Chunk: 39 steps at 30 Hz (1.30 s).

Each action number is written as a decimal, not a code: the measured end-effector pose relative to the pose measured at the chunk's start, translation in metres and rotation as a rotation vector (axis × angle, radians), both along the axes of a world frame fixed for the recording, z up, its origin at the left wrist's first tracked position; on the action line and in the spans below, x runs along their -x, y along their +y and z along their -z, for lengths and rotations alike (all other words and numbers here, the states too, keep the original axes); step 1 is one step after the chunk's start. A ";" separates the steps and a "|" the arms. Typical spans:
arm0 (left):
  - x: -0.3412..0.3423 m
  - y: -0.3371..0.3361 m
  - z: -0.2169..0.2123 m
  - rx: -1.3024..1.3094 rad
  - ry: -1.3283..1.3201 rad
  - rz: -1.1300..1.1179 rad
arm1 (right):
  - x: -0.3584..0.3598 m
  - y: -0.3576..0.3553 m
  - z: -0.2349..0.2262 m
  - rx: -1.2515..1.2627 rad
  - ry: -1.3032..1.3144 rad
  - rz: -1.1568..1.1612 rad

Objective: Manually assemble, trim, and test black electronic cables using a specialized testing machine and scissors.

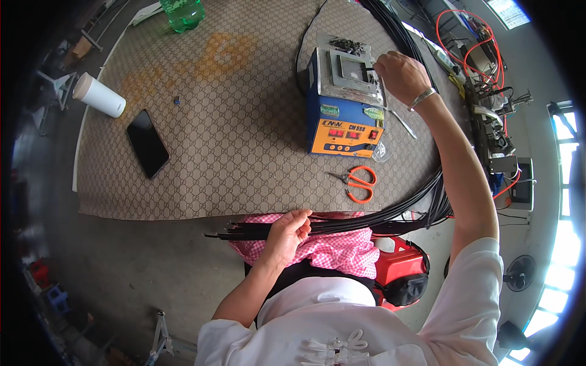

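My left hand (289,232) is closed at the table's front edge, its fingers curled at a black cable; the rest of the bundle of black cables (390,215) runs past it across my lap. At the far right, my right hand (403,74) pinches a small dark piece (370,69) at the rim of a solder pot (346,131). The pot has a blue body, an orange front panel and a square metal basin (354,68) on top. My fingers hide most of that piece. Dark scraps (348,45) lie behind the basin.
Orange-handled scissors (360,184) and a thin metal tool (404,124) lie near the pot. A phone (148,144), a white tumbler (99,95) and a green bottle (183,13) stand or lie toward the left. More black cables (398,27) curve along the table's right side.
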<state>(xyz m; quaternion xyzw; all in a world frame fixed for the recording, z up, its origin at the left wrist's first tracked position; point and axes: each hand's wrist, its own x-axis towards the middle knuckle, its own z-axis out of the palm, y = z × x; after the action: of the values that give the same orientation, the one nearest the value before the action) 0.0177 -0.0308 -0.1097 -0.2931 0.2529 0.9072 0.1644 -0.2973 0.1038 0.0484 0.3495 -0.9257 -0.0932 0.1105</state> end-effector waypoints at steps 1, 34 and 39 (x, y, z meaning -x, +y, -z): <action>0.000 0.000 0.000 -0.004 -0.004 0.001 | 0.000 -0.002 -0.002 -0.021 -0.005 0.012; 0.001 -0.001 0.005 -0.013 0.007 -0.003 | 0.001 -0.022 -0.006 -0.136 -0.053 0.089; 0.001 0.000 0.002 -0.009 -0.003 -0.005 | -0.001 -0.018 -0.002 -0.084 -0.016 0.063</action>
<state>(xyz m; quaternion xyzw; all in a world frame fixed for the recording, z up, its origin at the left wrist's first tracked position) 0.0164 -0.0312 -0.1116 -0.2943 0.2481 0.9083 0.1639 -0.2961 0.0860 0.0507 0.3251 -0.9325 -0.1324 0.0852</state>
